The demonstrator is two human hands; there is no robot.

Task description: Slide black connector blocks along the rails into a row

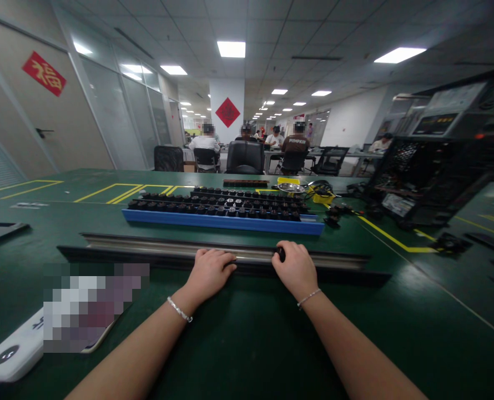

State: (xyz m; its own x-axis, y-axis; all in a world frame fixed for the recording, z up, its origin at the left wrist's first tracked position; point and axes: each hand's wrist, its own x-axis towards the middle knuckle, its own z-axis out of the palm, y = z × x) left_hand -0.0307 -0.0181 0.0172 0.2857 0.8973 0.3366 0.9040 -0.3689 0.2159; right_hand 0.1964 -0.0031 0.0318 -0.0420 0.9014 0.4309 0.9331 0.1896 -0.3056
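A long metal rail (pixel 155 245) lies across the green workbench (pixel 247 333) in front of me. My left hand (pixel 210 272) rests on its near edge with the fingers curled over the rail. My right hand (pixel 295 266) is closed at the rail, pinching a small black part (pixel 281 253) against it. Both wrists wear thin bead bracelets. Behind the rail sits a blue tray (pixel 222 221) carrying rows of small black parts (pixel 217 204).
A white device (pixel 9 355) and a blurred-out flat object lie at the near left. A metal dish (pixel 291 188), yellow tool and black equipment rack (pixel 430 172) stand at the back right. Several people sit at desks far behind. Yellow lines mark the bench.
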